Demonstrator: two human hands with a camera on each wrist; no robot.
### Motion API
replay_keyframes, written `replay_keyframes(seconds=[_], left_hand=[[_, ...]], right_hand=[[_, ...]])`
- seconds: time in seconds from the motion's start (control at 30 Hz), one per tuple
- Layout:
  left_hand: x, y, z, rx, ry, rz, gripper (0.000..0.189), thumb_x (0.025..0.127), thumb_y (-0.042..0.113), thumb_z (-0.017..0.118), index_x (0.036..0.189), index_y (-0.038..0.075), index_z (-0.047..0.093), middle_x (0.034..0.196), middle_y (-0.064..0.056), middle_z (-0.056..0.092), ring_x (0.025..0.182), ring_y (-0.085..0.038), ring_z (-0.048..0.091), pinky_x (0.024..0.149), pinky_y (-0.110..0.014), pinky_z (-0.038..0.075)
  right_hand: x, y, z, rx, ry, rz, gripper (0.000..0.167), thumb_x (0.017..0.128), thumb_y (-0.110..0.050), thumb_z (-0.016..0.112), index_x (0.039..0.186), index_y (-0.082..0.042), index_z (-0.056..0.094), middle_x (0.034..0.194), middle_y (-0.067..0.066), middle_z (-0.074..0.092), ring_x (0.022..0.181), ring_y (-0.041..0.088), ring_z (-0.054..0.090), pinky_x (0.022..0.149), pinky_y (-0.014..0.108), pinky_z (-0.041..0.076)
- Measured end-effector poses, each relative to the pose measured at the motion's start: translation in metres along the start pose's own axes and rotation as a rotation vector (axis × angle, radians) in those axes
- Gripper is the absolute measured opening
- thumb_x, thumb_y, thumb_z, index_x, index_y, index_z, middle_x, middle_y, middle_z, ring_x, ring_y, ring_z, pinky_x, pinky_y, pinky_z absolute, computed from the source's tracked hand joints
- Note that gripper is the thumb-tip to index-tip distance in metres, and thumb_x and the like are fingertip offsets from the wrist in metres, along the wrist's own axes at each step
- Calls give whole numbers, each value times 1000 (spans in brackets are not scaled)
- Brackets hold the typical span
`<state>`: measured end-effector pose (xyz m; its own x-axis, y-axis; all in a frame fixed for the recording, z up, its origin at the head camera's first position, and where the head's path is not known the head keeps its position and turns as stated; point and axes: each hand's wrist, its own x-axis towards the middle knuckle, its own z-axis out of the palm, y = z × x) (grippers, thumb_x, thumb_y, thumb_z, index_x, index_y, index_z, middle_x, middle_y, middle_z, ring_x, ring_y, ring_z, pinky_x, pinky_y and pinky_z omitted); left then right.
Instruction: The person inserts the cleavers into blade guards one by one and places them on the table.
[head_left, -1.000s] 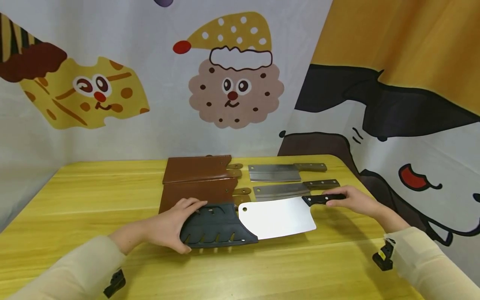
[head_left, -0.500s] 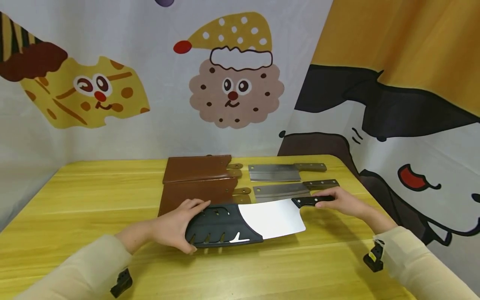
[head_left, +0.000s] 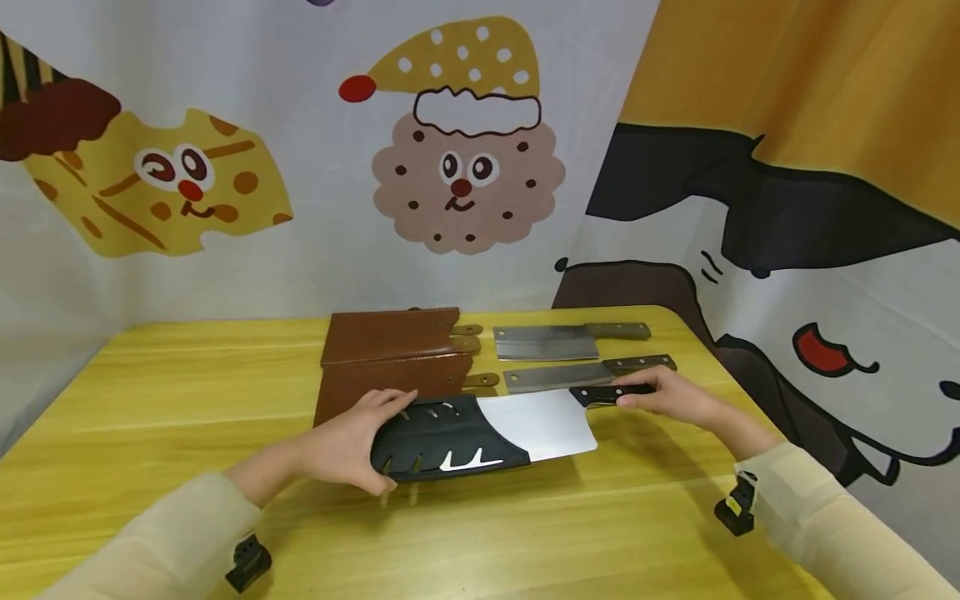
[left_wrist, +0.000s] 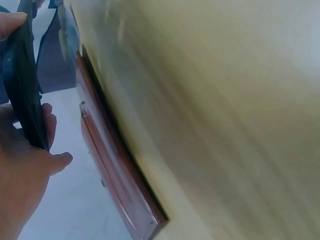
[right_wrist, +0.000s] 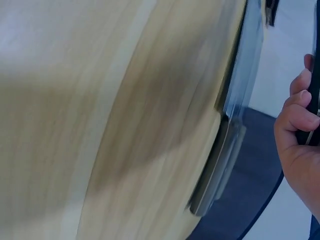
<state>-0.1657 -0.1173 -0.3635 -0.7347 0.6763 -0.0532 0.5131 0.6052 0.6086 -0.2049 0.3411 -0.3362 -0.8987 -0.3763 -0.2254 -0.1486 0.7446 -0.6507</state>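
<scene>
Cleaver (head_left: 536,421) partly inside a black sheath (head_left: 450,437), held above the table (head_left: 487,542) between the fingers of both hands. Right hand (head_left: 667,396): fingers clamped on the black handle (head_left: 597,395). Left hand (head_left: 348,442): thumb and fingers clamped across the sheath's far end from the handle. Beyond the left fingers lie two brown covers (head_left: 390,336); beyond the right fingers, and to their left, two further knives (head_left: 546,342).

In the left wrist view, the left hand (left_wrist: 22,175) gripped a black sheath (left_wrist: 22,90), apart from the brown sheaths (left_wrist: 120,165) (their surface glossy) that lay on the wooden table (left_wrist: 235,110).
</scene>
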Motion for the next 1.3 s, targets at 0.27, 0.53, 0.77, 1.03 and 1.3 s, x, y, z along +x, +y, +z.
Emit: replay_keyframes(seconds=[0.27,0.53,0.77,1.03,1.3], left_hand=[[12,4,5,36,-2,18,107,62,31,79,148,0,22,145,-10,31,122,-22,35,88,-37,42],[20,8,16,69,9,55,106,60,32,79,145,-4,27,141,-13,36,120,-24,38,89,-36,42],[20,5,27,59,4,41,107,59,33,80,145,-3,27,140,-12,36,120,-25,38,90,-39,42],[23,3,30,89,21,58,106,58,34,79,144,-4,30,138,-13,39,120,-27,39,94,-44,40],[21,2,31,129,29,50,105,58,37,78,143,-3,31,139,-13,41,121,-28,36,101,-55,28]], right_hand=[[14,-12,15,-5,-41,-113,52,89,-26,63,126,10,53,65,12,58,54,14,48,56,27,44],[28,-28,40,-34,-47,-154,50,88,-30,64,123,5,58,126,27,56,121,44,48,95,51,44],[32,-33,50,-76,-37,-147,46,87,-30,65,120,2,62,121,22,61,117,39,54,93,49,46],[32,-26,50,-72,-61,-180,45,87,-29,65,119,2,63,119,21,63,114,37,57,92,45,48],[31,-19,49,-56,-128,-166,41,85,-20,68,119,0,62,119,18,62,109,31,57,88,35,48]])
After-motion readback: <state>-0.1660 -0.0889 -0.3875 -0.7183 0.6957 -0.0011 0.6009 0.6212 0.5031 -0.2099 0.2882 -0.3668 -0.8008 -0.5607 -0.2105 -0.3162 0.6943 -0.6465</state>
